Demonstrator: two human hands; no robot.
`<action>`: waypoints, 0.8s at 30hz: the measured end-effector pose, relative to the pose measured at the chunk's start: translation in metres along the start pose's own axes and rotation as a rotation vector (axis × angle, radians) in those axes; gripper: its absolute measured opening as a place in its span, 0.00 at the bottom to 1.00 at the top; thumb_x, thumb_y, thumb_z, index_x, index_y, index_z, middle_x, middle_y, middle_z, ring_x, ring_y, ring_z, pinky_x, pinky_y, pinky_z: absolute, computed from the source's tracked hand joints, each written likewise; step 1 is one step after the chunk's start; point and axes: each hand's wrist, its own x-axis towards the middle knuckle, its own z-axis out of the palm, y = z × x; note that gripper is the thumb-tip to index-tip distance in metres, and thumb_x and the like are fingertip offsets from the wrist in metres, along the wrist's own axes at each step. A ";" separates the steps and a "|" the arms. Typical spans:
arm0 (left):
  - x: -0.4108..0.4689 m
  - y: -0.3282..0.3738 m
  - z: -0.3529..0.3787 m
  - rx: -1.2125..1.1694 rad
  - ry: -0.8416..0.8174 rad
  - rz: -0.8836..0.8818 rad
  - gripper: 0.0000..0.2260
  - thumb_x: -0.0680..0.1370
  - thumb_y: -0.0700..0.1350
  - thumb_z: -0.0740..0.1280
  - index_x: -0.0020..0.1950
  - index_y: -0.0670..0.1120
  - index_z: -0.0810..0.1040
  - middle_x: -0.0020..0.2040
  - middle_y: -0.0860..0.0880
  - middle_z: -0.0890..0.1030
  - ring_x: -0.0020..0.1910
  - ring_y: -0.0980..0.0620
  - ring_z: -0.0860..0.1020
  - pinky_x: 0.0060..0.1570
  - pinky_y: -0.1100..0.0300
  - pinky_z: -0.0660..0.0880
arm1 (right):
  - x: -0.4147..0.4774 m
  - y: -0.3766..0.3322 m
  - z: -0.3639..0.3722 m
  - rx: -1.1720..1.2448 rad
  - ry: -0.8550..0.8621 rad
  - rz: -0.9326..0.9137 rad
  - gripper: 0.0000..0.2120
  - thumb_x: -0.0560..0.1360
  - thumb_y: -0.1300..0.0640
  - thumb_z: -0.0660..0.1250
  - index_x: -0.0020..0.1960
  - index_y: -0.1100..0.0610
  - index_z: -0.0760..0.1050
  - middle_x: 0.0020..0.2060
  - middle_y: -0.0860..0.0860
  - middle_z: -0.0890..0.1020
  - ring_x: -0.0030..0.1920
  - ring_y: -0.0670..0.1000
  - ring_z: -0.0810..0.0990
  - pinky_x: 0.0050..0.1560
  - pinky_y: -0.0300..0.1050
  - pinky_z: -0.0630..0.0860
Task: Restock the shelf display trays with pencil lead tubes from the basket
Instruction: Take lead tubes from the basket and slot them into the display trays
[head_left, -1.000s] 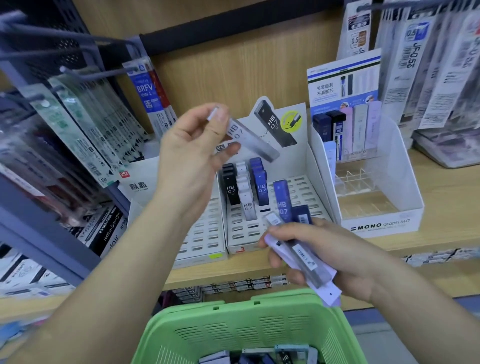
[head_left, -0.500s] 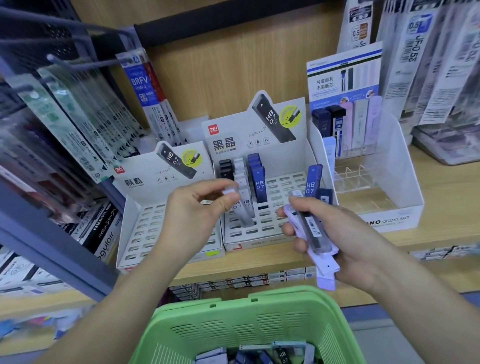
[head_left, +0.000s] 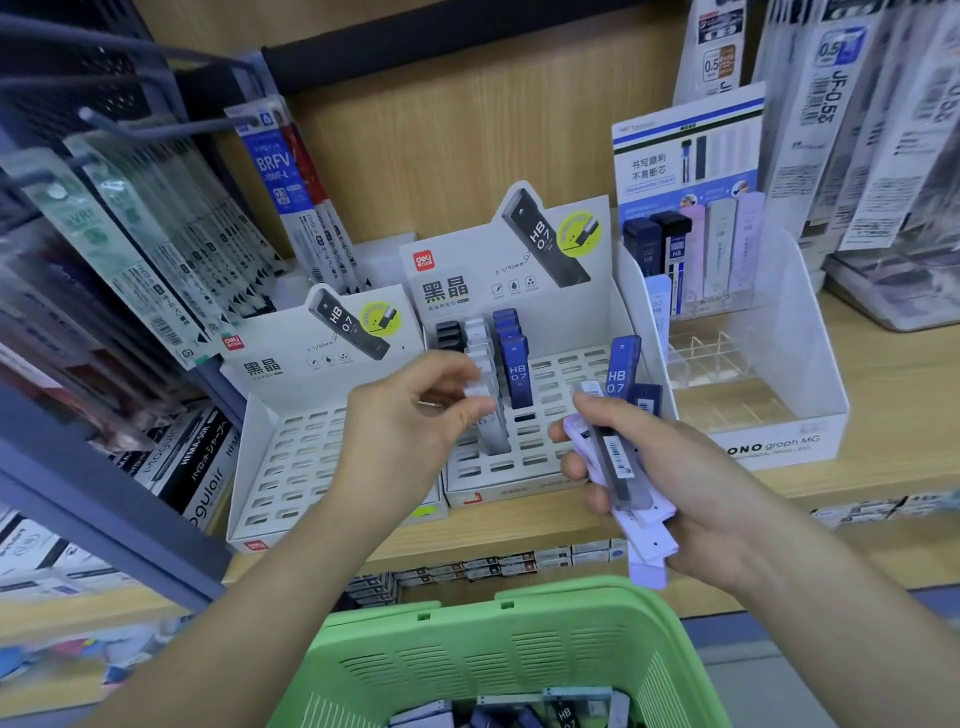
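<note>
My left hand (head_left: 410, 421) reaches into the middle white slotted tray (head_left: 524, 470) and pinches the top of a pale grey lead tube (head_left: 492, 434), which stands in a slot in front of rows of black, white and blue tubes (head_left: 514, 371). My right hand (head_left: 701, 483) grips a bundle of lead tubes (head_left: 618, 467), dark grey, lilac and blue, just in front of the same tray's right side. The left slotted tray (head_left: 291, 467) shows only bare slots. Below, the green basket (head_left: 493, 654) holds more tubes (head_left: 519, 714).
A white MONO graph tray (head_left: 779, 444) with a few tubes at its back stands to the right on the wooden shelf (head_left: 893, 415). Hanging refill packs (head_left: 156, 234) on metal hooks jut out at the left. More packs hang at the upper right.
My left hand came down from in front of the tray's header card and set the grey tube into a slot of the middle tray. My right hand rose slightly with its bundle.
</note>
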 end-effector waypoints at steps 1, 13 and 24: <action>-0.001 -0.001 0.001 0.028 -0.013 0.051 0.08 0.69 0.39 0.77 0.43 0.50 0.83 0.38 0.57 0.82 0.38 0.60 0.80 0.43 0.66 0.77 | 0.000 0.000 0.001 0.006 -0.006 0.003 0.13 0.71 0.51 0.72 0.45 0.62 0.82 0.32 0.57 0.77 0.26 0.50 0.73 0.22 0.39 0.71; -0.020 0.029 -0.004 0.048 -0.075 0.072 0.07 0.78 0.46 0.67 0.54 0.53 0.81 0.42 0.59 0.81 0.37 0.60 0.76 0.39 0.67 0.73 | -0.008 0.004 0.013 -0.048 -0.106 -0.047 0.10 0.66 0.51 0.74 0.40 0.57 0.84 0.29 0.54 0.76 0.24 0.49 0.71 0.23 0.38 0.70; -0.017 0.037 -0.013 -0.643 -0.160 -0.475 0.10 0.68 0.43 0.69 0.46 0.39 0.80 0.31 0.45 0.80 0.27 0.53 0.77 0.28 0.65 0.76 | -0.016 0.005 0.016 -0.173 -0.143 0.012 0.38 0.59 0.43 0.76 0.60 0.67 0.73 0.29 0.54 0.78 0.22 0.48 0.71 0.22 0.36 0.68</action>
